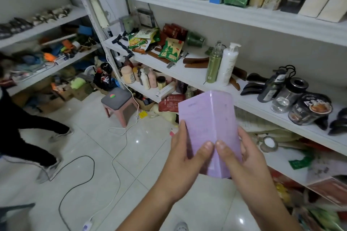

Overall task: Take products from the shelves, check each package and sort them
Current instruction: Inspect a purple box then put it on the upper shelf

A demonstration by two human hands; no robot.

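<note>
Lilac carton (208, 129) upright in mid-air, near side of white shelving (197, 78), left hand (185, 154) gripping its left edge, right hand (242, 157) gripping its right edge, thumbs touching on near face, pink stool (117, 102) far left on floor

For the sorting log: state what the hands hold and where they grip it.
The left hand and right hand grip the purple box at its lower end.

A pale lilac box (208, 129) with faint print, a white pump bottle (228, 65), a grey-topped pink stool (117, 102), white floor tiles (90, 137).
</note>
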